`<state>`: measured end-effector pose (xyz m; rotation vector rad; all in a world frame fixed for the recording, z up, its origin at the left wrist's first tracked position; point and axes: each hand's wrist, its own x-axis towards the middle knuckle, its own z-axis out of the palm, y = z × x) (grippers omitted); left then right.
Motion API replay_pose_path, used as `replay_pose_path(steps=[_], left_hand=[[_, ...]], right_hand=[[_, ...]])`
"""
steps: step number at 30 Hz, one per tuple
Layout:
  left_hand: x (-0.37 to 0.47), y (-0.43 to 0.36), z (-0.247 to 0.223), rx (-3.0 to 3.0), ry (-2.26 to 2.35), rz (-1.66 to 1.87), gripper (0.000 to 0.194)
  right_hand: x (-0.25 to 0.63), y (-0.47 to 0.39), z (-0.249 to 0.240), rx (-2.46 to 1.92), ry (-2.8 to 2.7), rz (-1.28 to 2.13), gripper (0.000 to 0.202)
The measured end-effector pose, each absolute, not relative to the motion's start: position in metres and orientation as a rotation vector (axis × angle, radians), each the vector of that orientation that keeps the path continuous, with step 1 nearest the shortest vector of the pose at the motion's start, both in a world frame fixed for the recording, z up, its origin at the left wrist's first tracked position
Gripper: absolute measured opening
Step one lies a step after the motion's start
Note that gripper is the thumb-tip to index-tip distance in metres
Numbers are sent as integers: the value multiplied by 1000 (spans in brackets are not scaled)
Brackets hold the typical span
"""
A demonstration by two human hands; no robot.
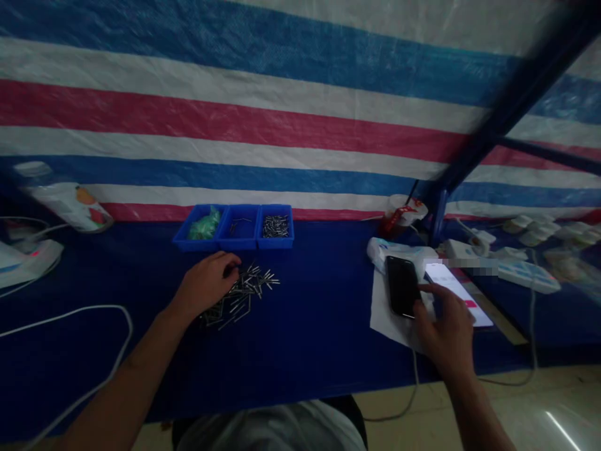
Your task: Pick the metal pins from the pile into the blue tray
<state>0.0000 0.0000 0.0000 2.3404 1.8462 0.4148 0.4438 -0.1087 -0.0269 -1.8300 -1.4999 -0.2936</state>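
My left hand (209, 283) rests at the left of a loose pile of thin metal pins (248, 285) on the blue table. Its fingers are curled inward, and whatever lies between them is hidden. On the right, my right hand (446, 322) has its thumb and forefinger at the right edge of a black smartphone (401, 285) with a dark screen. That phone lies over a white paper sheet (380, 313) and a soft plastic pack (378, 250). Partly behind my right hand is a second phone (453, 285) with a lit white screen.
Behind the pile stand joined blue bins (237, 241), holding a green bag (205, 225) and small metal pieces (276, 227). A bottle (70, 200) leans at left, beside a white cable (126, 319). A drink cup (399, 216), power strip (526, 272) and blue frame post (439, 216) are at right.
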Motion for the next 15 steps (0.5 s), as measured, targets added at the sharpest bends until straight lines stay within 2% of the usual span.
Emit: replay_pose_path(steps=[15], left_hand=[[-5, 6, -9, 2293, 1687, 536, 30]], right_hand=[[459, -137, -45, -1795, -1493, -232, 28]])
